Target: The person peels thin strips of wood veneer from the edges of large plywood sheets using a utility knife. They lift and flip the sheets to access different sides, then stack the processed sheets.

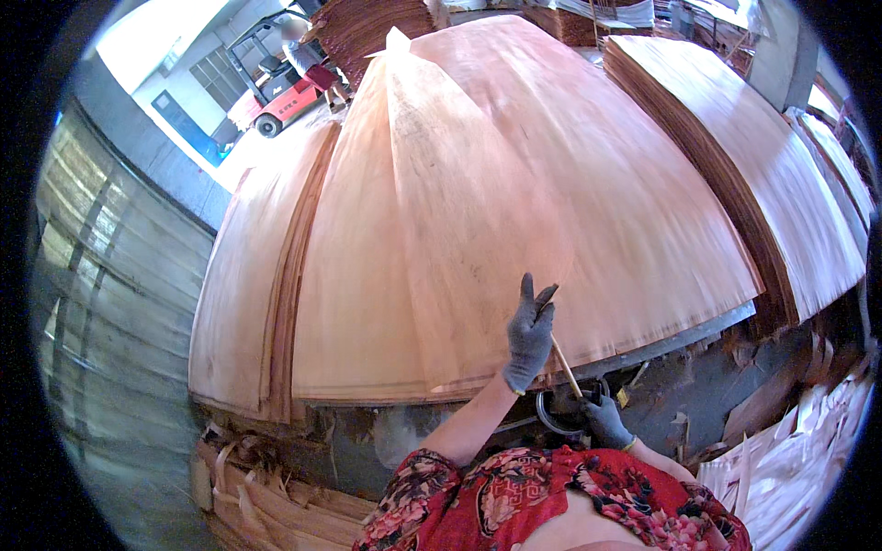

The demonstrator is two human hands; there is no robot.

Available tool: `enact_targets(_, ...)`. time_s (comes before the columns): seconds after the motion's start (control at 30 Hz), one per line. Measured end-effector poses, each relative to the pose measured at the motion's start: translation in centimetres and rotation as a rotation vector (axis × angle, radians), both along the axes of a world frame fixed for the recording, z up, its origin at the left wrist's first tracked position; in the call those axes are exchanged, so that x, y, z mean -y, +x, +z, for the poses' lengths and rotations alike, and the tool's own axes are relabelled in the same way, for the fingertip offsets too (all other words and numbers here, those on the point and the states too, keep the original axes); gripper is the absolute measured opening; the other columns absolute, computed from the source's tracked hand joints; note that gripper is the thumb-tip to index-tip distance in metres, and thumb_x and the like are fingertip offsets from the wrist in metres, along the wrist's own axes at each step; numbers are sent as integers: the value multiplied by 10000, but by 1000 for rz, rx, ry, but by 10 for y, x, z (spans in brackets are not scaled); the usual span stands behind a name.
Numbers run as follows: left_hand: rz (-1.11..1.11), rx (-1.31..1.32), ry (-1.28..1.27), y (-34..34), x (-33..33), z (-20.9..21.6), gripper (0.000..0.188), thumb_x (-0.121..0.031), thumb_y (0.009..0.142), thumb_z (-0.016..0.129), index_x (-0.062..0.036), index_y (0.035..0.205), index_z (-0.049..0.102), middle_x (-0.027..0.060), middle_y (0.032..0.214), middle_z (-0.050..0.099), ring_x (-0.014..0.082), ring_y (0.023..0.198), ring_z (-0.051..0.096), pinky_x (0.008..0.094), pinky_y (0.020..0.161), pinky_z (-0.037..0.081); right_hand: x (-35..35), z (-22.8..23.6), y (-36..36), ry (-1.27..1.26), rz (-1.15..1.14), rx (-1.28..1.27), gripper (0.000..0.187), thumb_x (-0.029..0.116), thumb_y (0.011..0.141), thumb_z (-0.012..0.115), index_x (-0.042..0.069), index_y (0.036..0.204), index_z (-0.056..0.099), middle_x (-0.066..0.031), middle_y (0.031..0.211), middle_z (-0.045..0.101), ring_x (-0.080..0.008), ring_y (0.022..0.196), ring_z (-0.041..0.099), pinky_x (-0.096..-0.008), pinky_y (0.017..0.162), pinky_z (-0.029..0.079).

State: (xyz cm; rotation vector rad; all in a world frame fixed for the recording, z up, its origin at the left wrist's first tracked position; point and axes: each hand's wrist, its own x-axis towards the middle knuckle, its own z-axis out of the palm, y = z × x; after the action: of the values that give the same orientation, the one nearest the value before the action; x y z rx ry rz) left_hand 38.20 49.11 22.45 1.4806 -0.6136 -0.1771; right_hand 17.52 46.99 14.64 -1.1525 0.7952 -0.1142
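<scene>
My left hand [530, 342], in a grey glove, is over the near edge of a wide stack of thin wood veneer sheets [643, 230]. Two of its fingers point away from me, spread apart; one fingertip looks brownish. A thin pale wooden stick [565, 365] slants from beside this hand down to my right hand [606, 422]. That hand, also gloved in grey, is closed around the stick's lower end below the table edge. Whether the upper end touches my left hand, I cannot tell. A narrow, tapering veneer sheet [450, 174] lies on top, its far tip raised.
More veneer stacks stand left [248, 275] and right [763, 156]. A round metal ring [551, 418] is beside my right hand. Veneer scraps lie lower left [285, 505] and lower right [790, 468]. Far left, a person [308, 64] stands by a red forklift [285, 103]; a translucent curtain [129, 303] hangs nearer.
</scene>
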Motion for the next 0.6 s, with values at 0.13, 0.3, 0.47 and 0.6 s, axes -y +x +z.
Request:
enact_targets(0.13,38,253,115,-7,-17,-21,543,-47,815,533,-46,1326,349,93,1092,614,119,667,578,245,571,455,5,16,4,32,-17,6,210,58,822,525,-37,996,594,-55,878,621,-131,749,562,-262,702,471)
enact_targets(0.3,-73,200,443,-12,-20,-5,529,-51,799,546,-40,1303,385,143,1042,614,252,662,631,300,574,491,13,-29,1,-135,-59,-44,214,64,813,514,-26,991,594,-43,841,618,-117,719,553,-261,667,458)
enact_targets(0.47,75,329,328,1,-29,-9,503,-75,803,556,-30,1282,412,167,1082,580,260,644,628,316,559,488,18,-6,21,-281,-39,-71,81,124,842,518,77,782,547,56,579,451,-52,483,410,-217,421,310)
enact_targets(0.6,163,379,326,6,-50,-5,507,-75,809,552,-13,1288,399,177,1130,549,213,644,626,288,565,479,20,-6,22,-246,-98,-39,113,159,851,543,58,835,591,48,625,483,-61,523,414,-227,462,333)
